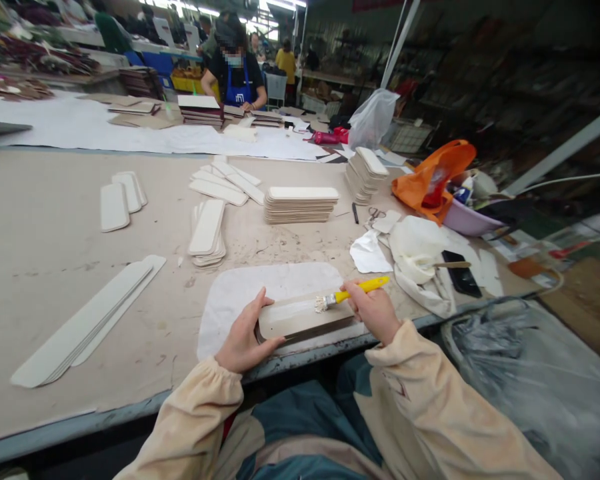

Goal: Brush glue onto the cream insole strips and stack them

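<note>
My right hand [374, 312] is closed around a paintbrush [363, 287] with a yellow handle. Its pale bristles touch the top of a stack of long rounded boards [295, 321], where a wet-looking white streak runs along the surface. At the stack's left end, my left hand [246, 333] grips it between thumb and fingers. Under the stack lies a white sheet [225, 300] with rounded corners, near the table's front edge. To the right, a white cloth-like bag [417, 250] holds a pale substance with a flat stick [451, 265] across it.
Several piles of pale boards stand on the table, including a neat stack [300, 205] and long strips [87, 323] at left. A phone [461, 273], scissors [376, 213], orange bag [435, 180] and purple basin [473, 217] are at right. A co-worker [237, 73] works across the table.
</note>
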Tool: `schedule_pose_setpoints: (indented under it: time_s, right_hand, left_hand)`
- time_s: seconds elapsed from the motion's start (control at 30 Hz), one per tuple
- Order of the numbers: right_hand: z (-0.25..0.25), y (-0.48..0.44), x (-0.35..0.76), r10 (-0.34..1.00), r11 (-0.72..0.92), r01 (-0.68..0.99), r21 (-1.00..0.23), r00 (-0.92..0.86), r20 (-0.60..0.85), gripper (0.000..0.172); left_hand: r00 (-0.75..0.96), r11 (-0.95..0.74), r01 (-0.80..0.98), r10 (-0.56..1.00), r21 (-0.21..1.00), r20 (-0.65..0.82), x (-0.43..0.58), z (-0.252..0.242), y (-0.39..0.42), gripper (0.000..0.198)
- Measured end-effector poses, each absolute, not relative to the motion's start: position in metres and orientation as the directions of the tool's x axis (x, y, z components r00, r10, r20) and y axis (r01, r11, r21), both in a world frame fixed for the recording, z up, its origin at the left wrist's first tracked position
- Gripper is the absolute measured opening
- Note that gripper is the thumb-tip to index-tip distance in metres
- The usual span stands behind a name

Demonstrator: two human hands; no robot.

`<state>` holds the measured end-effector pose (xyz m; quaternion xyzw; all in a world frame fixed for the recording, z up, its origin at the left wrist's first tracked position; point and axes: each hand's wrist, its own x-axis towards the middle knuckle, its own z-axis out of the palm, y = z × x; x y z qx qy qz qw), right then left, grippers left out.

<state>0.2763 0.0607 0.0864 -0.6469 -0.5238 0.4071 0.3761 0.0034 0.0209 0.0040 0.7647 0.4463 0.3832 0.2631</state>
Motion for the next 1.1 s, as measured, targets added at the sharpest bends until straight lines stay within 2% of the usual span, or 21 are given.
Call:
schedule_pose_setpoints:
  time_s: [0.1, 0.23, 0.4, 0.53, 0.63, 0.8, 0.87, 0.93, 1.03, 1.1]
  right_hand:
    - [0.090, 0.064, 0.303, 0.988, -0.105, 0.550, -0.829, 0.155, -0.023, 0.032]
    - [0.100, 0.062, 0.326, 0.978, 0.000, 0.807, -0.591, 0.124, 0.169, 0.034]
    - [0.110, 0.040, 0.319, 0.897, 0.251, 0.932, -0.262, -0.122, 0.425, 0.031]
    - [0.100, 0.014, 0.283, 0.850, 0.351, 0.936, 0.004, -0.321, 0.418, 0.025]
    - [0.088, -0.002, 0.248, 0.840, 0.412, 0.909, 0.071, -0.409, 0.357, 0.024]
    - [0.089, -0.017, 0.196, 0.828, 0.505, 0.858, -0.098, -0.449, 0.335, 0.023]
    - [0.095, -0.018, 0.182, 0.838, 0.524, 0.819, -0.236, -0.446, 0.313, 0.022]
    - [0.100, -0.016, 0.174, 0.867, 0.498, 0.747, -0.441, -0.408, 0.287, 0.022]
    - [0.103, -0.006, 0.173, 0.953, 0.291, 0.538, -0.791, -0.239, 0.188, 0.024]
    - [0.098, 0.003, 0.177, 0.992, 0.082, 0.340, -0.937, -0.114, 0.045, 0.028]
  left_hand:
    - [0.303, -0.450, 0.499, 0.891, 0.741, 0.337, 0.003, 0.004, 0.021, 0.097]
    - [0.304, -0.445, 0.511, 0.894, 0.735, 0.329, 0.003, 0.003, 0.022, 0.097]
    - [0.312, -0.461, 0.502, 0.886, 0.732, 0.344, 0.003, 0.003, 0.023, 0.094]
    - [0.312, -0.467, 0.499, 0.883, 0.730, 0.352, 0.004, 0.004, 0.022, 0.096]
    - [0.307, -0.470, 0.496, 0.881, 0.730, 0.359, 0.004, 0.003, 0.022, 0.098]
    - [0.301, -0.489, 0.477, 0.871, 0.730, 0.387, 0.003, 0.000, 0.023, 0.101]
    - [0.296, -0.493, 0.467, 0.869, 0.734, 0.396, 0.003, -0.002, 0.023, 0.097]
    - [0.280, -0.488, 0.455, 0.872, 0.745, 0.401, 0.003, -0.003, 0.023, 0.093]
    - [0.273, -0.469, 0.431, 0.882, 0.771, 0.384, 0.004, -0.003, 0.022, 0.096]
    - [0.285, -0.460, 0.410, 0.885, 0.787, 0.368, 0.005, -0.002, 0.021, 0.102]
